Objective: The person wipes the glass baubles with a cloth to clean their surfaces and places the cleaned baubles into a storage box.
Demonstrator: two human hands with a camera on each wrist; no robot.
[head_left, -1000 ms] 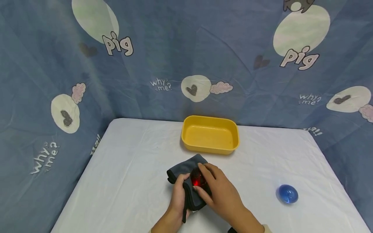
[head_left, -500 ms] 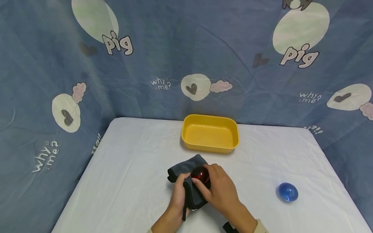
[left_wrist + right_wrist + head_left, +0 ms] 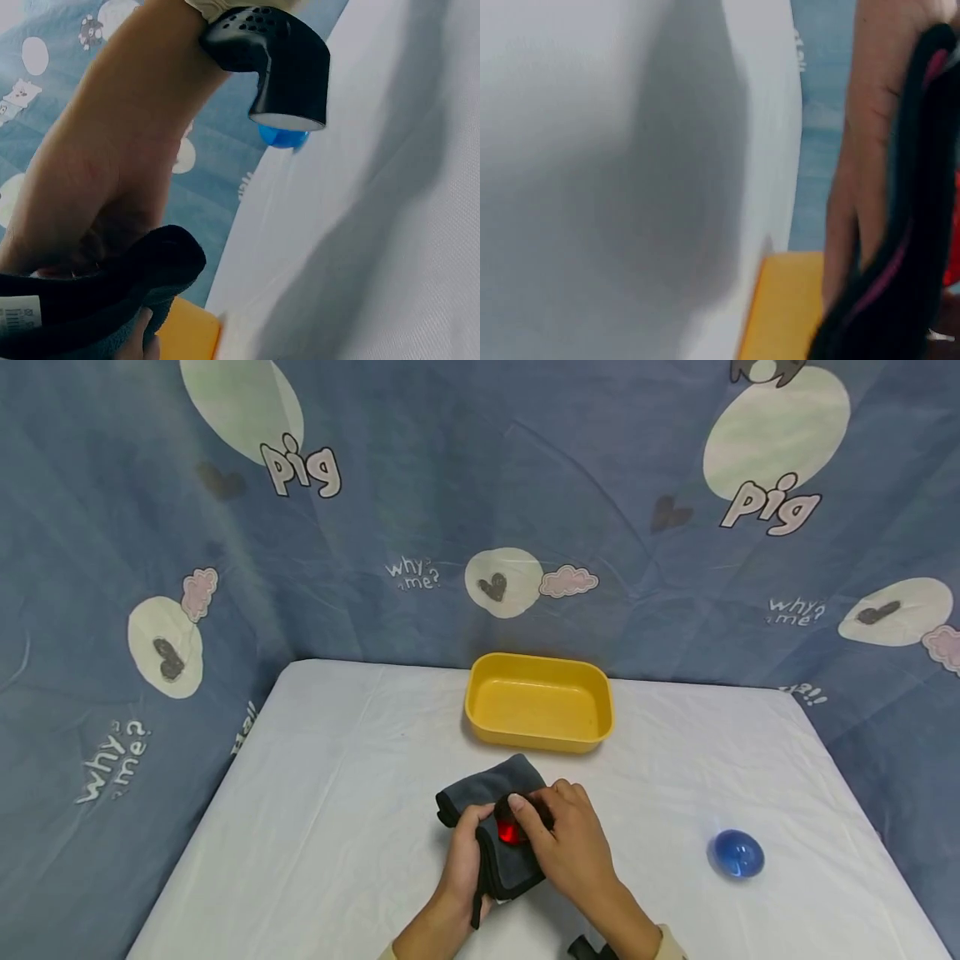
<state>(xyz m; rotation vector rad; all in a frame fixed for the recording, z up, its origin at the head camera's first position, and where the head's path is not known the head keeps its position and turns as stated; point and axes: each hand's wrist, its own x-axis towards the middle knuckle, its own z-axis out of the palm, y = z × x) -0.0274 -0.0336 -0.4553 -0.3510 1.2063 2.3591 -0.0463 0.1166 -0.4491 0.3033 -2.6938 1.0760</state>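
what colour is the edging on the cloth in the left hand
Black, on a grey cloth; it shows best in the head view.

So the cloth is dark grey with black edging, folded over into a thick little pad, and it's held up off the white table at a slant. Left hand has it gripped along one side, thumb on top. There's a white tag with what looks like a barcode on it, plus a thin pinkish line along the edge.

Lying against the upper face is a glossy, see-through red ball, pretty much black up top and glowing bright red lower down. Right hand grips it, thumb across the front.
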